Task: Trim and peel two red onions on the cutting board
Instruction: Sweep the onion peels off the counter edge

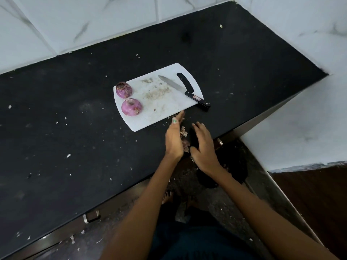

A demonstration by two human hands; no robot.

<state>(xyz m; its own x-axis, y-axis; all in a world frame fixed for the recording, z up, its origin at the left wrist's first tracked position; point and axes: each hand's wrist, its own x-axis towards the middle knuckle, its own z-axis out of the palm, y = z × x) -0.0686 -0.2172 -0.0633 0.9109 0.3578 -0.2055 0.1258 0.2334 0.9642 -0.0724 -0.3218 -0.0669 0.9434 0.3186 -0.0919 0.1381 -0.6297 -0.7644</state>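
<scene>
Both onions (124, 89) (131, 107) sit peeled on the left end of the cutting board (169, 109), knife (185, 90) lying idle. The left hand (173, 136) and right hand (203, 145), fingers straight, sweep what look like skins (185, 139) off the table (65, 128) edge. Next: clear remaining scraps.

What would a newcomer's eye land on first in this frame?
Two peeled red onions glow purple at the left end of the white cutting board on the black counter. A black-handled knife lies at the board's right end. Below, both hands flank a small heap of onion skins at the counter's edge.
</scene>
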